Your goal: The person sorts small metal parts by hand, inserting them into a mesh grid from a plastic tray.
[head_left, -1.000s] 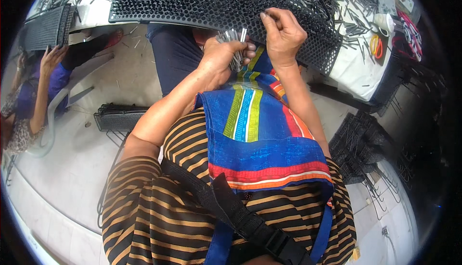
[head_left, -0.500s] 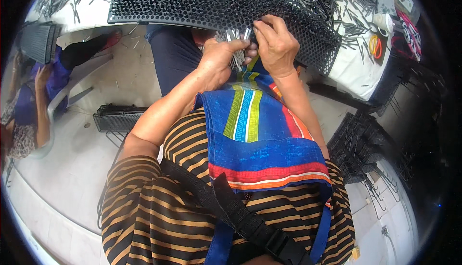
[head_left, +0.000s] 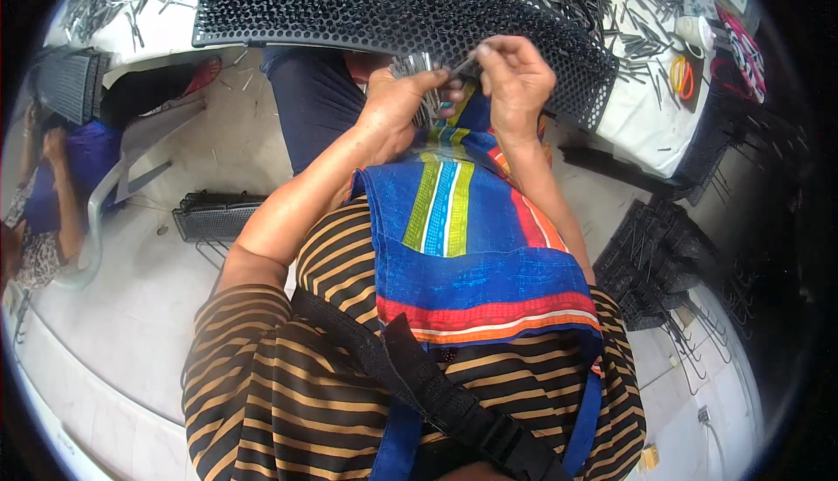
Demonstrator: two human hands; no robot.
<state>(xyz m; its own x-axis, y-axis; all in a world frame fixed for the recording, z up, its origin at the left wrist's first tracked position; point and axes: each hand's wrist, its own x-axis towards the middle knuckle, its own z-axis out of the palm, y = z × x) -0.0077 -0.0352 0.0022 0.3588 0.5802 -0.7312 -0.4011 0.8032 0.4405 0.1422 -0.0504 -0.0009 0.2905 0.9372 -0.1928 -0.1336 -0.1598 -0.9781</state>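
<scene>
A bundle of thin, short grey metal pieces (head_left: 425, 114) is closed in my left hand (head_left: 390, 101), their ends sticking out above the thumb. My right hand (head_left: 521, 82) pinches one slim metal piece (head_left: 467, 63) between thumb and fingers, its lower end close to the left fingertips. Just beyond both hands lies a long black perforated tray (head_left: 596, 118), its holes largely filled with small dark upright pieces. The exact kind of the metal pieces is too small to make out.
Loose metal pieces (head_left: 642, 44) are heaped on the white-covered table (head_left: 646, 136). Orange-handled scissors (head_left: 681, 78) lie at the right. Black racks with hooks (head_left: 650, 254) stand at lower right, another black tray (head_left: 218, 219) at left. A person (head_left: 57, 184) sits at far left with a dark tray.
My right hand has drawn back from the tray, shifting right and slightly down, and a slim metal piece now shows in its pinch. My left hand stays almost in place with its bundle.
</scene>
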